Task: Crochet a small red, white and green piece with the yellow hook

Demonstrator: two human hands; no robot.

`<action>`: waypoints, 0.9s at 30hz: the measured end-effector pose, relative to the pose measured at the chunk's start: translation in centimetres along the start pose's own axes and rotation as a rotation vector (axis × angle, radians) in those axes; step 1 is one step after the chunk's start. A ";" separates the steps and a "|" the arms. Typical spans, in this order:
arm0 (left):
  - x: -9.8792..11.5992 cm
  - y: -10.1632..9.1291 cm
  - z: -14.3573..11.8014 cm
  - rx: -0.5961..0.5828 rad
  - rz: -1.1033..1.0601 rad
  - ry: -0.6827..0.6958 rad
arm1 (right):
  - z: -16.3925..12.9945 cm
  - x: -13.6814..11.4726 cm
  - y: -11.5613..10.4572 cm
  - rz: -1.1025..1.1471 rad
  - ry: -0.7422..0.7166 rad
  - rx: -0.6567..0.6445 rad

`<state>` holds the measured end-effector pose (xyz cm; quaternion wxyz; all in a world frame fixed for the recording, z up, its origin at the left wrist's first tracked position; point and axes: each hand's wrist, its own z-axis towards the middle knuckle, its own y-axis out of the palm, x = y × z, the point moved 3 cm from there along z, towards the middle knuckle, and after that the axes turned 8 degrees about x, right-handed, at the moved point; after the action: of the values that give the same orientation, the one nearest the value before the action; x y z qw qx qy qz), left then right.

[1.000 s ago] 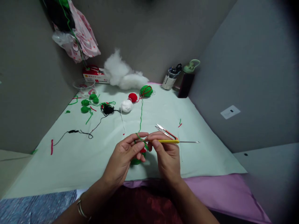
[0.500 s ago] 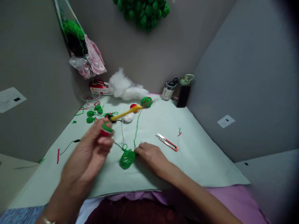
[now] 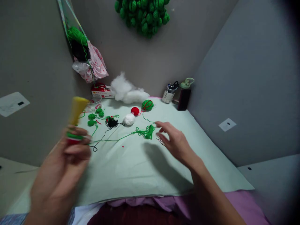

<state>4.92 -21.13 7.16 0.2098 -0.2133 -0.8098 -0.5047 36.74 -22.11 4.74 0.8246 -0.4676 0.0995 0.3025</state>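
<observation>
At the left edge of the green mat (image 3: 131, 168), my left hand (image 3: 63, 168) is raised and clamped on a small red-and-green crochet piece (image 3: 73, 137), with the yellow hook handle (image 3: 77, 109) sticking up above it, blurred. A green strand (image 3: 112, 139) runs from the piece to a loose green tangle (image 3: 146, 132) on the mat. My right hand (image 3: 174, 142) hovers just beside that tangle, fingers spread, holding nothing. The label on the far tin (image 3: 167, 95) is too small to read.
</observation>
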 end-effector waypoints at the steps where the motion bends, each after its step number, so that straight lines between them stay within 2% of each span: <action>1: -2.9 0.3 -0.6 -0.006 0.020 -0.051 | -1.1 -1.5 0.6 0.198 -0.008 -0.018; 2: -5.5 0.5 -1.2 -0.045 0.079 -0.084 | -2.1 -2.9 1.2 0.365 0.011 -0.047; 4: -9.8 0.6 -2.1 -0.191 0.240 -0.165 | -3.8 -5.2 2.2 0.624 0.046 -0.015; 5: -11.3 0.5 -2.4 -0.242 0.299 -0.187 | -4.5 -5.8 2.7 0.705 0.094 0.027; 7: -12.8 0.3 -2.6 -0.289 0.358 -0.172 | -5.4 -6.3 3.4 0.802 0.226 0.124; 10: -13.1 0.2 -2.7 -0.339 0.419 -0.143 | -5.9 -5.9 4.0 0.882 0.313 0.240; 13: -13.0 0.3 -2.7 -0.384 0.461 -0.140 | -5.8 -5.4 4.1 0.991 0.365 0.300; 18: -13.2 0.1 -2.6 -0.391 0.468 -0.116 | -5.8 -5.5 4.0 1.070 0.435 0.268; 22: -13.3 0.1 -2.5 -0.401 0.485 -0.099 | -5.9 -5.5 4.2 1.002 0.381 0.282; 27: -13.2 0.2 -2.6 -0.415 0.502 -0.093 | -5.9 -5.0 4.7 1.058 0.376 0.303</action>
<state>16.23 -25.17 1.06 0.2424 -0.4672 -0.6207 -0.5812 30.69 -27.25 0.44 0.5870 -0.2765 0.5068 0.5676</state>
